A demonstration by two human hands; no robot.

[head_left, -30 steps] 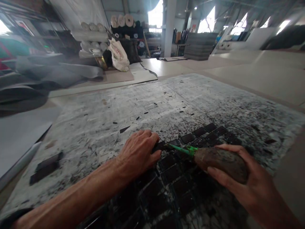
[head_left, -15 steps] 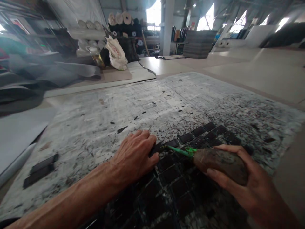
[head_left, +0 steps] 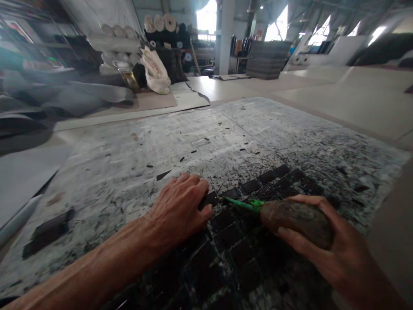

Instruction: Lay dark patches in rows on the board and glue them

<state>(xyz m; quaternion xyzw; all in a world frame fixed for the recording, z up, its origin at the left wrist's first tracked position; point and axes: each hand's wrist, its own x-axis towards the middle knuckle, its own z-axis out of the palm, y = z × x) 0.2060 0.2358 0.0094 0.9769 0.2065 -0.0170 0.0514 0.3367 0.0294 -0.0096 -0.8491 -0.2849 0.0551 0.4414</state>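
The right hand (head_left: 309, 241) is closed tight around one hand tool (head_left: 295, 221) — worn brown handle, thin green shaft — its tip pointing toward 9 o'clock, just beside the left hand (head_left: 177, 206). That hand rests half-open, fingertips down on a sheet of black squares (head_left: 226, 219) — more than a dozen showing — laid over a speckled cutting mat (head_left: 129, 181). Two dark strips (head_left: 48, 232) lie at 8 o'clock.

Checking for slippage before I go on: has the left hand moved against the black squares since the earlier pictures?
No, the left hand has not visibly moved: its fingertips remain against the same black square, while the whole view shifts slightly.
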